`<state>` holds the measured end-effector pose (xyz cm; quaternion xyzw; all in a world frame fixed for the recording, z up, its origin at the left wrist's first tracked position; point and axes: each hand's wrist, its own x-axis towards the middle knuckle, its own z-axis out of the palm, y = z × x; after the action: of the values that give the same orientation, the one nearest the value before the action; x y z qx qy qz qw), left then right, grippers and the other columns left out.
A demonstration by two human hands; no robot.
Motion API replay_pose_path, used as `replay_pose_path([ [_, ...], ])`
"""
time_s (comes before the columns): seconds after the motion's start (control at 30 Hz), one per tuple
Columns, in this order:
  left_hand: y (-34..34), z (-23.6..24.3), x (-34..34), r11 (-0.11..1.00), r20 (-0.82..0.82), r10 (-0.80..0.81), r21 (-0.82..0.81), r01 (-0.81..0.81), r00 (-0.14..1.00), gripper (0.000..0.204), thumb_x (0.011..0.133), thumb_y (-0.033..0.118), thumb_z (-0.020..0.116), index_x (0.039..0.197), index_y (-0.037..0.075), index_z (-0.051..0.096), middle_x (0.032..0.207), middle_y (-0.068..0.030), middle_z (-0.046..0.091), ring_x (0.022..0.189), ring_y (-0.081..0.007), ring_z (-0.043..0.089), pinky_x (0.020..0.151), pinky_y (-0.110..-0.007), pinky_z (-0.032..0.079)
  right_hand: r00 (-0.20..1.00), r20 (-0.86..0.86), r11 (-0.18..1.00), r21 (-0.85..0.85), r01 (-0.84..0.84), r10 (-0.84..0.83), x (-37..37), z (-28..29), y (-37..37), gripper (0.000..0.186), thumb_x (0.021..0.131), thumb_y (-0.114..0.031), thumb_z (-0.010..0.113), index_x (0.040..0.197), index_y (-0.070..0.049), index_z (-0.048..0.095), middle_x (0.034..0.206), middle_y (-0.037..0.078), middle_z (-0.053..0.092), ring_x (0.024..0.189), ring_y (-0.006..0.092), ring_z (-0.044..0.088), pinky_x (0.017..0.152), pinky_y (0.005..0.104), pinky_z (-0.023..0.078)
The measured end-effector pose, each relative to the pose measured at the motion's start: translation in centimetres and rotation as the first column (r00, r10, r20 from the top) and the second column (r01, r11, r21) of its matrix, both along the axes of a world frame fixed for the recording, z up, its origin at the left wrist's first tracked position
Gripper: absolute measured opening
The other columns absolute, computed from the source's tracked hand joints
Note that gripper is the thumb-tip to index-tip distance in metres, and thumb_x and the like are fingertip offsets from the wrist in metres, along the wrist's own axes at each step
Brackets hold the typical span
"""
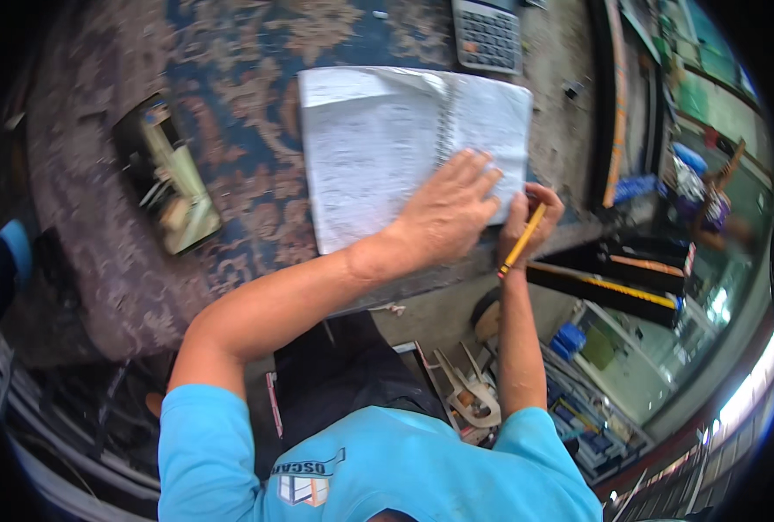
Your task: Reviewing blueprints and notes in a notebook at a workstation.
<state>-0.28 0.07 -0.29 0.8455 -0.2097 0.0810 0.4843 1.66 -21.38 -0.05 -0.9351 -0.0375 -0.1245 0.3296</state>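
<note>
An open spiral notebook [361,165] with handwriting lies on the worn patterned table covering [239,104]. My left hand [443,209] rests across it, fingers extended over the right-hand page near the spiral. At the notebook's lower right corner, my right hand [541,209] has its fingers curled round a yellow pencil [516,250], eraser end pointing down. Beyond the notebook is a grey calculator [487,39]. A dark glossy rectangular object [165,174], possibly a phone, lies to the left.
Dark rails and strips [613,122] run along the table's right side. Below them, black lengths [622,291] with yellow strips project out. Glazed frames [643,365] and blue items [568,339] stand further right. A pale clamp-like object [478,400] sits low beside me.
</note>
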Motion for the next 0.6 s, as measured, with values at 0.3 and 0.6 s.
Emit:
replay_pose_path([
  [0.3,-0.64,-0.13,-0.27,0.996,0.105,0.085,-0.028,-0.082,0.991,0.031,0.076,0.015,0.066,0.1,-0.004,0.072,0.133,-0.0236,0.061,0.136,-0.0404,0.047,0.12,-0.051,0.03,0.999,0.026,0.996,-0.091,-0.018,0.02,0.04,0.4,-0.08,0.028,0.1,-0.012,0.059,0.125,-0.001,0.055,0.113,0.008,0.054,0.097,0.0162,0.055,0.089,0.0313,0.047],
  [0.6,-0.75,-0.28,-0.42,0.995,0.118,0.102,-0.018,-0.101,0.988,0.026,0.076,0.017,0.068,0.093,-0.003,0.073,0.132,-0.023,0.062,0.135,-0.0396,0.048,0.12,-0.049,0.03,1.0,-0.013,0.994,-0.103,-0.025,0.024,-0.05,0.8,0.5,0.032,0.103,-0.016,0.057,0.129,0.002,0.054,0.119,0.012,0.054,0.107,0.0207,0.058,0.099,0.035,0.046],
])
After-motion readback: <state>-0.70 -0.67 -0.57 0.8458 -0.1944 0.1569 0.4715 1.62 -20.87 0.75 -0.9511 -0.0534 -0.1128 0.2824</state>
